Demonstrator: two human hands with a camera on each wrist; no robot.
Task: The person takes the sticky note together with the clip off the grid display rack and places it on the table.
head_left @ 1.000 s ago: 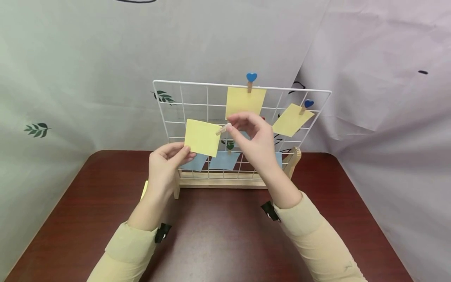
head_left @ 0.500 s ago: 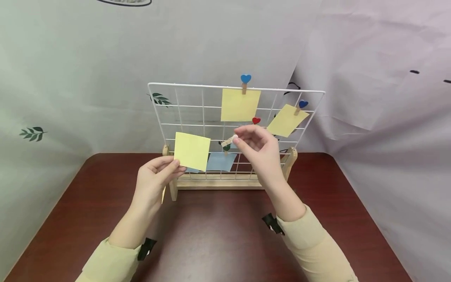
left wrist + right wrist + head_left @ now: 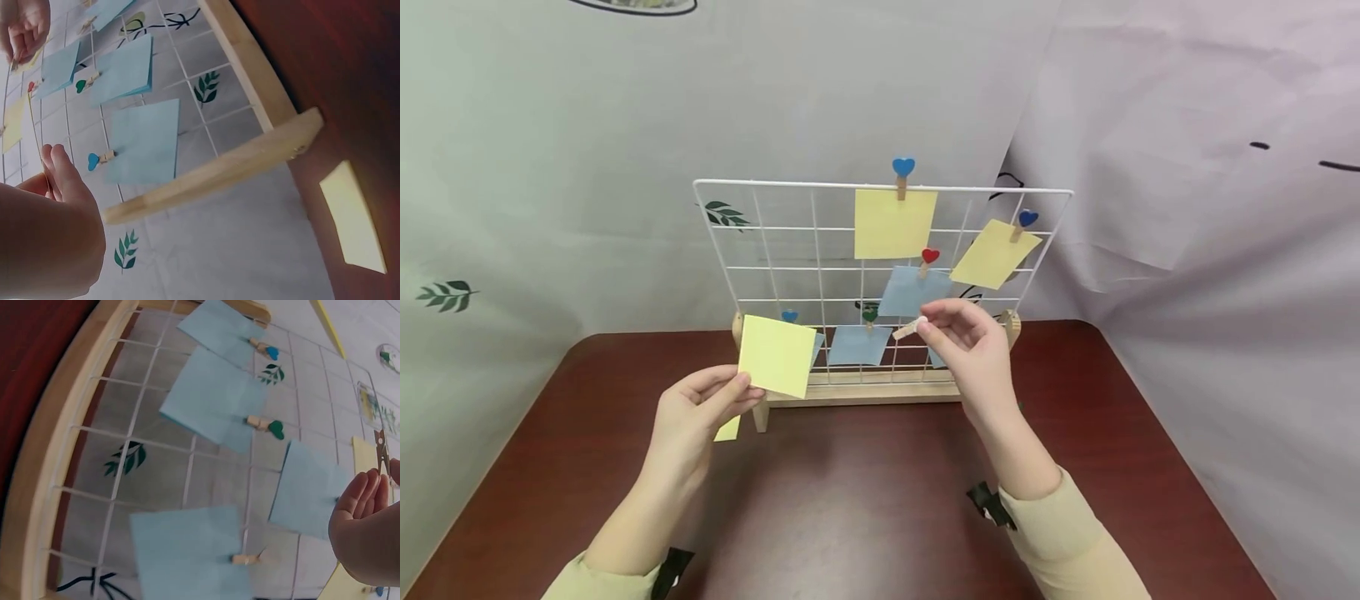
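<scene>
Between thumb and fingers, my left hand (image 3: 700, 417) pinches a yellow sticky note (image 3: 777, 357) by its lower left corner, in front of the grid's lower left. My right hand (image 3: 973, 354) pinches a small wooden clothespin (image 3: 907, 329) with a whitish end, apart from the note. In the right wrist view the clothespin (image 3: 381, 450) stands up from the fingertips. Behind both hands is a white wire grid (image 3: 820, 250) on a wooden stand (image 3: 865, 390). Clothespins with heart ends hold yellow notes (image 3: 895, 223) and blue notes (image 3: 860, 345) on it.
A yellow paper (image 3: 353, 219) lies on the dark red table (image 3: 850, 500) left of the stand, partly behind my left hand in the head view. A pale curtain (image 3: 760, 92) with leaf prints hangs behind the grid.
Both hands have come down and moved apart, the left with the yellow note to the left, the right with the clothespin to the right. The clothespin no longer overlaps the note.
</scene>
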